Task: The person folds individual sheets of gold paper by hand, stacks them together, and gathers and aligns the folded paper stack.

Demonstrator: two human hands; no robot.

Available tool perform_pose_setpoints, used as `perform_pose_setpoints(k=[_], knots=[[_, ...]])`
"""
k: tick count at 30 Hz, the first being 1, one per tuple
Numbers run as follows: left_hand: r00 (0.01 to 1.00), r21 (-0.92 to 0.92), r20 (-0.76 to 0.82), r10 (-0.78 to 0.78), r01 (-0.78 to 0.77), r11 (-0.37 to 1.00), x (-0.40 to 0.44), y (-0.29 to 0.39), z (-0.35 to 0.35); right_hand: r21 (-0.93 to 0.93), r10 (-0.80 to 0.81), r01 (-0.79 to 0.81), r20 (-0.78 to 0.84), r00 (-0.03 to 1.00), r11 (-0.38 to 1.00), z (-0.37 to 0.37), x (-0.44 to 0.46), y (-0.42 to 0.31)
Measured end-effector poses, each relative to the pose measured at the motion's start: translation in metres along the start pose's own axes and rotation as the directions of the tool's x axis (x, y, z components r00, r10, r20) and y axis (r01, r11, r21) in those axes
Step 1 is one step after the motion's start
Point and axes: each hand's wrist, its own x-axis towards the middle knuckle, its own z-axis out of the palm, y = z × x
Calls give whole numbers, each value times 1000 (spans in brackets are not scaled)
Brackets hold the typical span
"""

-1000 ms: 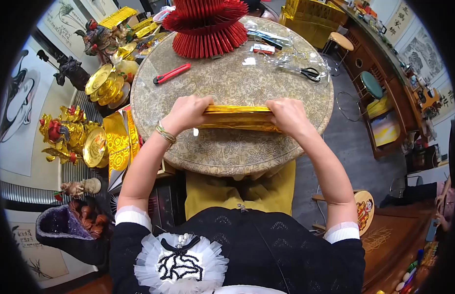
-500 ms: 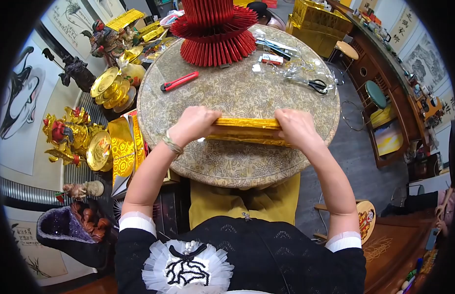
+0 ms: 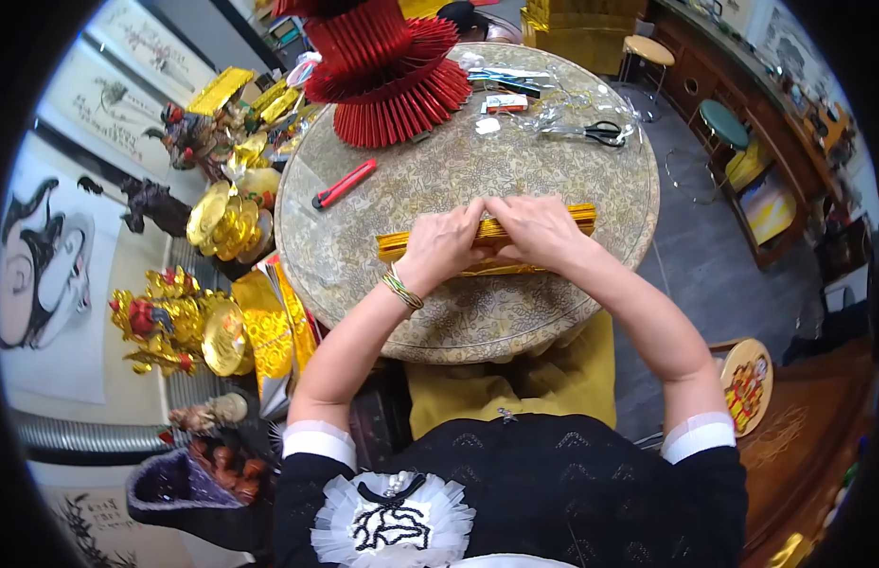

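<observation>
A pleated strip of gold foil paper (image 3: 574, 216) stands on edge on the near half of the round table (image 3: 439, 333). My left hand (image 3: 446, 241) closes on the strip left of its middle. Right beside it, my right hand (image 3: 534, 230) pinches the same strip, and the two hands meet at the centre. Both ends of the folded paper stick out past my hands. More gold paper shows below my fingers; my hands partly hide it. A red utility knife (image 3: 345, 184) lies to the left beyond my hands.
A tall red pleated paper stack (image 3: 401, 95) stands at the table's far left. Scissors (image 3: 591, 133), a small orange-and-white box (image 3: 506, 103) and clear plastic wrapping lie at the far right. Gold ornaments (image 3: 165, 317) crowd the left side. A green stool (image 3: 723, 123) stands right.
My hands have moved from the two ends of the gold folded paper to its middle, where they meet. The view has turned a little, shifting the table's contents.
</observation>
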Motion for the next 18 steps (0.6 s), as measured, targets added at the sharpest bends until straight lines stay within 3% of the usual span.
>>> perform_pose_setpoints(k=[2,4,6,8,10,12,13,15,16,17,18], knots=[[999,23,20,28,-29,999,0,-1,-2,-106,99,-77,227,969,991,14,3,1],[993,-17,-31,110,-110,994,-1,-5,1,-82,67,-53,177,982,995,10,5,3],[991,44,-4,133,-133,990,0,-6,-2,-95,35,-6,309,950,995,8,9,2],[982,136,86,166,-177,975,2,-5,-12,-67,92,-76,289,953,995,1,9,1],[976,185,59,211,-218,958,8,-9,-21,-34,127,-122,293,948,992,-11,13,-2],[972,224,65,227,-236,946,12,-12,-42,-18,144,-153,473,869,988,-27,21,-2],[966,265,-45,253,-233,936,11,-12,-64,21,226,-283,548,805,959,-40,27,-1],[947,323,-267,181,-89,942,6,-33,-103,160,240,-389,562,792,907,-61,25,15],[870,254,-462,171,-55,966,0,-45,-118,223,241,-442,590,771,869,-73,24,20],[827,122,-562,10,71,990,-10,-57,-128,221,228,-427,591,774,877,-72,18,29],[713,-209,-656,-247,143,967,-21,-68,-130,457,110,-455,603,790,764,-67,9,40]])
